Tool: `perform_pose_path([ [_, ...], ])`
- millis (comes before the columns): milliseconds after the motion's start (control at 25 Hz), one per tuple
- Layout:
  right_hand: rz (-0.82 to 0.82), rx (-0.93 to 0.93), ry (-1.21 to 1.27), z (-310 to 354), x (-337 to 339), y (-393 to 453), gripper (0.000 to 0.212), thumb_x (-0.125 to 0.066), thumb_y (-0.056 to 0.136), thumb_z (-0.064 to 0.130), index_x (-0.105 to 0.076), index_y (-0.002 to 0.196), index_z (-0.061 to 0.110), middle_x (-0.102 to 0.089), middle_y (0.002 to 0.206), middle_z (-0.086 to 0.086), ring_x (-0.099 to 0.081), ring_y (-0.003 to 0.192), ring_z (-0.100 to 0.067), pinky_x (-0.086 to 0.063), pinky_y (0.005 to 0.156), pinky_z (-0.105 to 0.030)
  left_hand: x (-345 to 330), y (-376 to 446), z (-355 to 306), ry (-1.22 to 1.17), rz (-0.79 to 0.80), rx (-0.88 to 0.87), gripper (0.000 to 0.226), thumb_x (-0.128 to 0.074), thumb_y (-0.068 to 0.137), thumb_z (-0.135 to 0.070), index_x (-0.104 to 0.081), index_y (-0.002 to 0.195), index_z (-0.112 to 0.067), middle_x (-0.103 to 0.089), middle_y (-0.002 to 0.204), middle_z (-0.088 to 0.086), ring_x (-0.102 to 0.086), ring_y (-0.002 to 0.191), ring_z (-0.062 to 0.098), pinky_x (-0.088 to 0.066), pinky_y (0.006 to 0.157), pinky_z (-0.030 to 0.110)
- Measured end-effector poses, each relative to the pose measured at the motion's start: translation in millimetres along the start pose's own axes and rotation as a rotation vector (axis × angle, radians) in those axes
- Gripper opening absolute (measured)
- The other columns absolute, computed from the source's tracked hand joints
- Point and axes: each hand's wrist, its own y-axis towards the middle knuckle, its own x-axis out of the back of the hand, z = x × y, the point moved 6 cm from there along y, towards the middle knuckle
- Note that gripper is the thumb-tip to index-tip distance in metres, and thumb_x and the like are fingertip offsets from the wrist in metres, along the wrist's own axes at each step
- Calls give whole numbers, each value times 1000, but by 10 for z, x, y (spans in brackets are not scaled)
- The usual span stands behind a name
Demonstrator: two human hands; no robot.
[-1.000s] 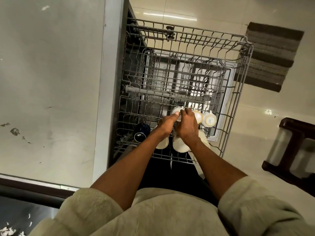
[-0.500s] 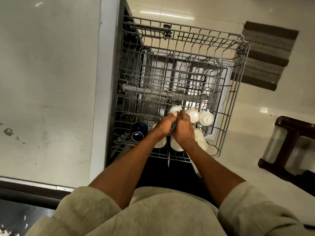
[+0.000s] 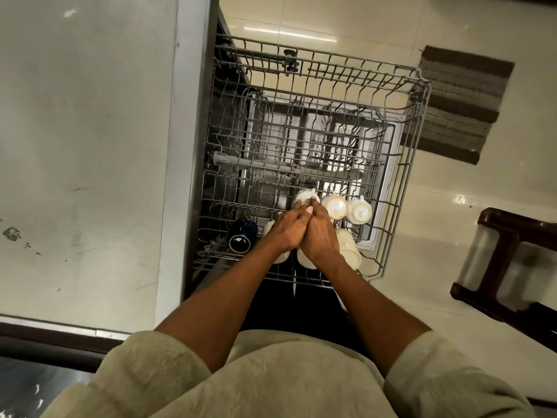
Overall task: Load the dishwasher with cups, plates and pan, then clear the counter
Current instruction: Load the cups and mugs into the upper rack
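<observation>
The upper dishwasher rack point(image 3: 419, 140) is pulled out below me. At its near end my left hand point(image 3: 284, 232) and my right hand point(image 3: 321, 238) lie side by side, and their fingertips pinch a small white cup point(image 3: 305, 195) that sits among the rack wires. To its right stand two upturned white cups point(image 3: 335, 206) point(image 3: 360, 212). A dark blue mug point(image 3: 242, 238) lies on its side to the left of my hands. More white cups point(image 3: 349, 250) sit partly hidden under my hands.
A pale counter point(image 3: 84, 146) runs along the left, with its edge against the dishwasher. A striped mat point(image 3: 461, 107) lies on the tiled floor at the far right. A dark brown stool point(image 3: 512, 260) stands at the right. The lower rack shows through the wires.
Both hands have slid a little forward with the white cup and their fingers have stretched out more on it. The view has shifted slightly.
</observation>
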Motion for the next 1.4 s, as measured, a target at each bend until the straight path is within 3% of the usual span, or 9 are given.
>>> perform_pose_path([
  [120, -21, -25, 69, -45, 82, -31, 63, -61, 96, 19, -37, 153, 6, -31, 160, -18, -27, 150, -26, -27, 122, -34, 6, -45, -67, 18, -12, -18, 53, -28, 107, -45, -30, 155, -23, -20, 164, -4, -20, 151, 20, -18, 123, 41],
  [200, -109, -67, 120, -132, 208, -94, 62, -66, 90, 9, -44, 147, -2, -39, 155, -20, -34, 145, -31, -33, 119, -37, 23, -78, -119, 81, -58, -63, 51, -29, 108, -38, -33, 154, -17, -21, 164, 0, -21, 150, 20, -16, 122, 34],
  [360, -182, -186, 117, -370, 349, -233, 52, -62, 83, -6, -53, 135, -10, -47, 148, -23, -41, 137, -35, -42, 111, -43, -70, -147, -188, 224, -61, -137, 51, -30, 108, -36, -35, 153, -11, -25, 162, 7, -25, 149, 24, -17, 119, 31],
  [520, -40, -179, 88, -457, 229, -279, 56, -60, 85, -5, -48, 140, -6, -35, 158, -16, -35, 142, -31, -37, 112, -38, -219, -89, -74, 300, 41, -83, 58, -26, 107, -44, -24, 157, -14, -12, 166, 3, -12, 153, 20, -8, 122, 34],
  [960, 27, -223, 118, -371, 70, -260, 66, -58, 94, 8, -29, 152, -4, -11, 166, -17, -11, 154, -30, -24, 120, -33, -290, 14, 26, 351, 101, -31, 60, -24, 107, -44, -18, 158, -13, -3, 167, 4, -3, 153, 17, -4, 123, 35],
  [1200, 31, -194, 134, -454, 81, -264, 62, -59, 94, 10, -34, 150, -2, -12, 166, -18, -12, 154, -29, -21, 120, -30, -327, -10, -19, 331, 84, -35, 60, -25, 107, -44, -18, 158, -13, -3, 166, 5, -3, 153, 18, -4, 124, 37],
  [1400, -16, -202, 193, -524, 181, -306, 53, -61, 88, 3, -49, 139, -3, -29, 161, -16, -28, 147, -31, -38, 113, -38, -340, -19, -29, 340, 54, -24, 61, -26, 107, -47, -19, 157, -14, -4, 167, 5, -4, 153, 19, -5, 123, 35],
])
